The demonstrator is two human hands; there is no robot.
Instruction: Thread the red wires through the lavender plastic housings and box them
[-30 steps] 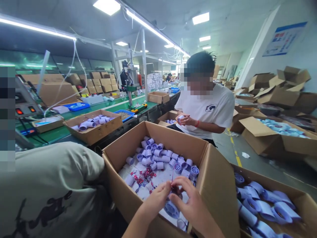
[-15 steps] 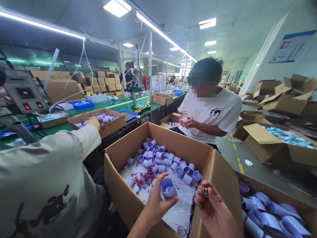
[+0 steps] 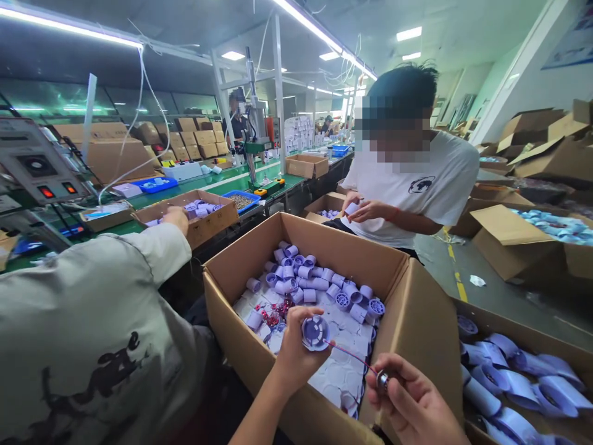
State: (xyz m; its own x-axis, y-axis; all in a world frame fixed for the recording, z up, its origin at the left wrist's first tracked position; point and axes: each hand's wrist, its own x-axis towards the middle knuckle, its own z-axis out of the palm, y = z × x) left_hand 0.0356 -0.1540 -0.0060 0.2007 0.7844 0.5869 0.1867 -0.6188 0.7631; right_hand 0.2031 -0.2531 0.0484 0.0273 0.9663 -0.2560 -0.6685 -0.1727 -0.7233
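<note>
No lettering, brand or number can be read. The poster (image 3: 571, 38) on the wall at the upper right is cut off by the edge, its print too blurred to make out. The grey control box (image 3: 37, 162) at the left has small panel markings, too fine to read. Faint marks on the side of the cardboard tray (image 3: 210, 224) on the tabletop (image 3: 222, 186) are illegible. The dark print (image 3: 99, 377) on the grey shirt and the small emblem (image 3: 421, 185) on the white T-shirt (image 3: 445, 170) show no readable words.

Head cam looks fwd & dn from close abv L hand (image 3: 297, 352) & R hand (image 3: 411, 395).
</note>
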